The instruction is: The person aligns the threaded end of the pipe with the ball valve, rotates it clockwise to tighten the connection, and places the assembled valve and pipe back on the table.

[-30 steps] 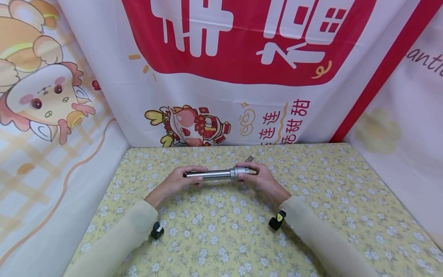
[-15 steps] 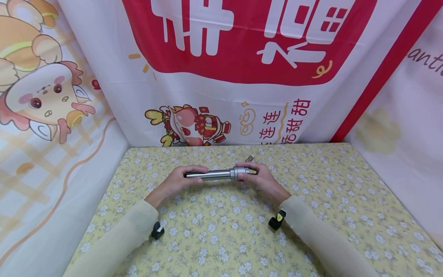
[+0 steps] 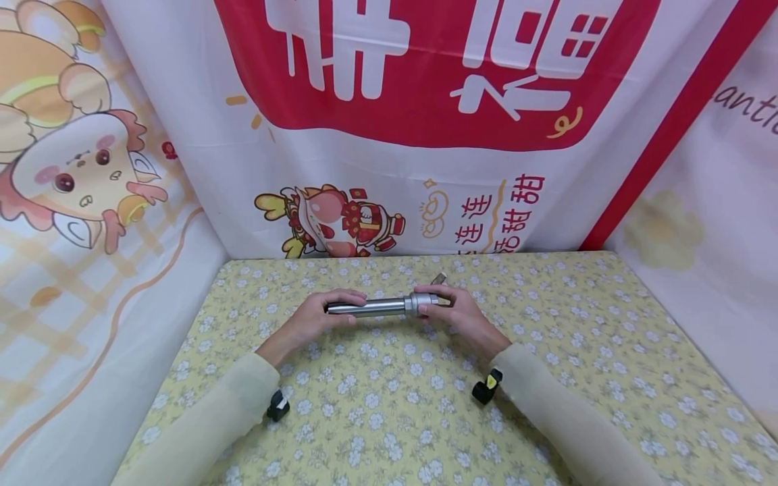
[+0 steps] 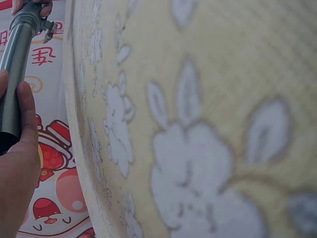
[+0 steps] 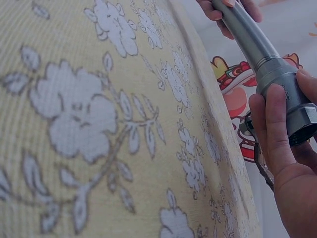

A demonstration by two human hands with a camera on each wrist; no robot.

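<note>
Held level above the table in the head view is a smooth metal pipe (image 3: 384, 308) joined to a grey metal valve (image 3: 413, 302). My left hand (image 3: 310, 314) grips the pipe's left end between thumb and fingers. My right hand (image 3: 462, 314) holds the valve at the other end, its fingers curled round the body. A lever handle (image 3: 439, 278) sticks out beyond the right fingers. In the right wrist view, the valve's hexagonal, hollow end (image 5: 303, 121) faces outward, and the lever (image 5: 262, 166) hangs alongside the fingers. The pipe's dark end shows in the left palm in the left wrist view.
A yellow floral cloth covers the table (image 3: 377, 405). A printed white and red curtain (image 3: 389, 155) hangs behind its far edge. More printed cloth (image 3: 103, 304) stands along the left and right sides. Black wrist cameras (image 3: 486, 387) sit on both sleeves.
</note>
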